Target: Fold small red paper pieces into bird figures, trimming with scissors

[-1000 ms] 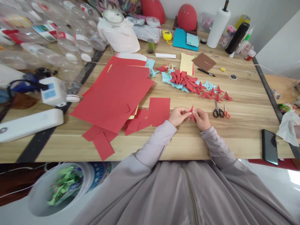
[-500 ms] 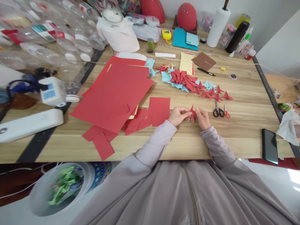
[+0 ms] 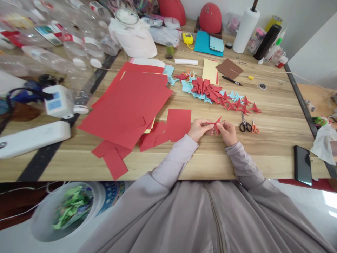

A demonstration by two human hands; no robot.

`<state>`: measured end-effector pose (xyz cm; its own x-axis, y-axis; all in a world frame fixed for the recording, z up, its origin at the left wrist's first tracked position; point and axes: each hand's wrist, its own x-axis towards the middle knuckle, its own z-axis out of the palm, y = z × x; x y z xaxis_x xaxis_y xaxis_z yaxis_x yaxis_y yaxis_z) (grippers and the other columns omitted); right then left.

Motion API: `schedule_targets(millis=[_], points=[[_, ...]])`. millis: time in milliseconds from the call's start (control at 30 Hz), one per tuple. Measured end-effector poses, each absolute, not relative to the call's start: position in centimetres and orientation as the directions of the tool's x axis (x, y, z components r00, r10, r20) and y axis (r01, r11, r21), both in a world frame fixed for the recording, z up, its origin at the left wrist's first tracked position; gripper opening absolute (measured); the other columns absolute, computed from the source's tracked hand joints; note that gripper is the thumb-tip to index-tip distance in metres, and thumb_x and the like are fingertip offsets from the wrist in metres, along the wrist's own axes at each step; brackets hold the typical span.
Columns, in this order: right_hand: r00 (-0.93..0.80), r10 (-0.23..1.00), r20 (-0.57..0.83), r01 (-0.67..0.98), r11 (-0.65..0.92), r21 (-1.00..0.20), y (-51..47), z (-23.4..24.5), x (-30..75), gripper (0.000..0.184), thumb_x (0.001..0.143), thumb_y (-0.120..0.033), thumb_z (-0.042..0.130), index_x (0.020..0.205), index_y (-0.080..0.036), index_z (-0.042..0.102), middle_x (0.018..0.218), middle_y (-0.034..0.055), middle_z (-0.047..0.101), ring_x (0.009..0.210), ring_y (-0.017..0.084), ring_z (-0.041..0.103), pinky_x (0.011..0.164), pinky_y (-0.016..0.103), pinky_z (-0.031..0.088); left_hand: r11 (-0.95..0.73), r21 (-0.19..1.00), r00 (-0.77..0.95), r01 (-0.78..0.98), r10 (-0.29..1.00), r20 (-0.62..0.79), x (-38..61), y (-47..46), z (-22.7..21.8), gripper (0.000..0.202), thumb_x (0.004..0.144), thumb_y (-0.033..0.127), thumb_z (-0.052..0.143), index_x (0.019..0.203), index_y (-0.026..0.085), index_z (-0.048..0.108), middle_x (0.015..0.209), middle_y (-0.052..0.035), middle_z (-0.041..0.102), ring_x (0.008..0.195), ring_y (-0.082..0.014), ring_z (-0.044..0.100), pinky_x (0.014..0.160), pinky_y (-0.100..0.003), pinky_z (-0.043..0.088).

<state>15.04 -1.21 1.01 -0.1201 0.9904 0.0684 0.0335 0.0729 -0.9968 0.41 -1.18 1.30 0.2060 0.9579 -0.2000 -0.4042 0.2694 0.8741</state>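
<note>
Between my two hands is a small folded red paper piece (image 3: 217,125) with a pointed tip sticking up, much like the red paper cranes behind it. My left hand (image 3: 199,130) pinches it from the left, thumb and fingers together. From the right, my right hand (image 3: 228,132) pinches it too, the fingertips of both hands almost meeting. Beyond my hands lie several folded red paper cranes (image 3: 238,103) and light blue ones (image 3: 234,95). A square sheet of red paper (image 3: 179,123) rests beside my left hand.
Large red sheets (image 3: 129,105) and red scraps (image 3: 116,163) cover the left. Black scissors (image 3: 245,126) and small orange scissors (image 3: 254,128) lie right of my hands. A phone (image 3: 302,165) sits at the right front edge. Plastic bottles (image 3: 76,45) crowd the far left.
The pointed tip of the red paper piece now leans more to the right. My right fingers have shifted slightly on it; both hands stay in place.
</note>
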Motion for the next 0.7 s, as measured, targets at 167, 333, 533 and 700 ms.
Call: schedule_targets(millis=[167,333,533,700], points=[[-0.244,0.97,0.013,0.005,0.015,-1.0,-1.3,1.36,15.14,0.041,0.07,-0.058,0.068,0.067,-0.019,0.058,0.053,-0.0018,0.061,0.044,0.01,0.053,0.046,0.024,0.046,0.193,0.908,0.187,-0.371,0.974,-0.131,0.31,-1.18,1.31,0.028,0.057,0.033,0.08,0.066,0.01,0.066,0.051,-0.0017,0.063,0.047,-0.011,0.058,0.052,-0.026,0.048],[-0.227,0.974,-0.012,-0.003,-0.013,-1.0,-1.36,1.62,14.99,0.042,0.071,-0.059,0.066,0.064,-0.018,0.058,0.054,-0.0019,0.061,0.042,0.009,0.052,0.044,0.023,0.047,0.191,0.887,0.193,-0.42,0.974,-0.119,0.39,-1.15,1.27,0.027,0.058,0.032,0.08,0.065,0.011,0.066,0.055,-0.0017,0.065,0.049,-0.0101,0.058,0.053,-0.024,0.047],[-0.218,0.976,-0.02,-0.006,-0.021,-1.0,-1.33,1.56,14.79,0.041,0.07,-0.058,0.068,0.065,-0.018,0.059,0.052,-0.0022,0.06,0.042,0.008,0.051,0.042,0.022,0.046,0.197,0.908,0.143,-0.369,0.978,-0.154,0.54,-1.14,1.31,0.029,0.06,0.036,0.079,0.064,0.01,0.067,0.053,-0.0009,0.062,0.045,-0.0089,0.055,0.049,-0.024,0.045],[-0.218,0.974,-0.066,-0.021,-0.073,-0.997,-1.2,1.44,14.91,0.042,0.068,-0.058,0.07,0.063,-0.017,0.059,0.05,-0.0027,0.058,0.04,0.008,0.051,0.041,0.022,0.044,0.23,0.901,0.153,-0.369,0.971,-0.185,0.48,-1.14,1.26,0.029,0.06,0.037,0.079,0.065,0.011,0.067,0.057,-0.0016,0.064,0.047,-0.0088,0.055,0.051,-0.025,0.046]])
